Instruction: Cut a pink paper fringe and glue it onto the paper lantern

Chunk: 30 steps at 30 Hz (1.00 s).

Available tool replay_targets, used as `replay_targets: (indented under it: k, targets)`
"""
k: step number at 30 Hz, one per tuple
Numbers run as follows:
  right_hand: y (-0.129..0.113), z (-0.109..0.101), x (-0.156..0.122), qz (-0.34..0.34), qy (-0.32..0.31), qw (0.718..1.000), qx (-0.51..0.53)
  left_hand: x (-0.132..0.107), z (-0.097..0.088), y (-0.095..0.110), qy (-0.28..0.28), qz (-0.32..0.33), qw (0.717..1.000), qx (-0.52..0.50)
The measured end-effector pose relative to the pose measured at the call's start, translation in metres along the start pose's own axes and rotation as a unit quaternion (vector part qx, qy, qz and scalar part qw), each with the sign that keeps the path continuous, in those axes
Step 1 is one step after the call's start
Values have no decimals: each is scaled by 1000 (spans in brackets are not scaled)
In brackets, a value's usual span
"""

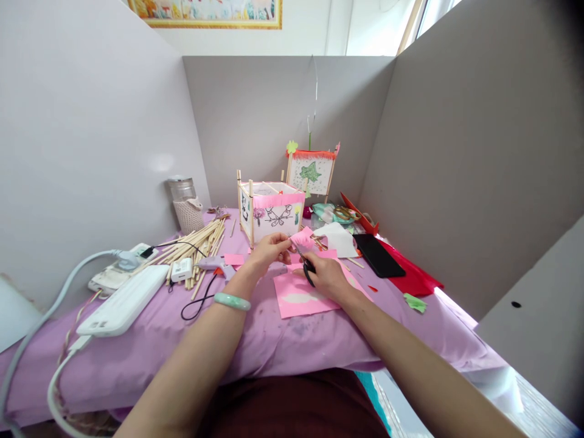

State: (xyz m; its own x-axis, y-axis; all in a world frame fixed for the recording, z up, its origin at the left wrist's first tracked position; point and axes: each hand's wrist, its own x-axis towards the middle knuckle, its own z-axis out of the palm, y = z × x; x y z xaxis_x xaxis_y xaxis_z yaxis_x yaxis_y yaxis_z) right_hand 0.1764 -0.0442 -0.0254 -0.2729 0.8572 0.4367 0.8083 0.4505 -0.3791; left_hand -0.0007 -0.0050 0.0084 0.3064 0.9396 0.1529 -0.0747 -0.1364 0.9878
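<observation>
My left hand point(270, 248) pinches a small piece of pink paper point(302, 239) above the purple-covered table point(150, 328). My right hand point(326, 277) is closed round black-handled scissors point(309, 271), whose blades reach up to the pink piece. A green bangle point(232, 300) sits on my left wrist. Under my hands lies a pink paper sheet point(301, 296) with a pale cut-out shape on it. Just behind stands a small paper lantern point(270, 210) on a wooden stick frame, with a pink band and butterfly drawing.
A bundle of wooden sticks point(201, 246), a glue gun point(214, 263), a white power strip point(125, 299) with cables and a jar point(185, 204) lie left. A second lantern point(312, 171), a black phone point(378, 254), red paper point(413, 277) and green scraps are right. Grey partition walls enclose the table.
</observation>
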Motion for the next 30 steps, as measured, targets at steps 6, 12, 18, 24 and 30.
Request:
replay_targets:
  k: [6, 12, 18, 24, 30]
  targets:
    - [1, 1, 0, -8, 2, 1000, -1, 0, 1, -1, -7, 4, 1000, 16]
    - [1, 1, 0, -10, -1, 1000, -3, -1, 1, 0, -3, -1, 1000, 20]
    - [1, 0, 1, -8, -3, 1000, -10, -1, 0, 0, -5, 0, 1000, 22]
    - [1, 0, 1, -3, -5, 1000, -11, 0, 0, -1, -6, 2, 1000, 22]
    - [0, -1, 1, -10, -3, 1000, -8, -1, 1, -1, -5, -2, 1000, 19]
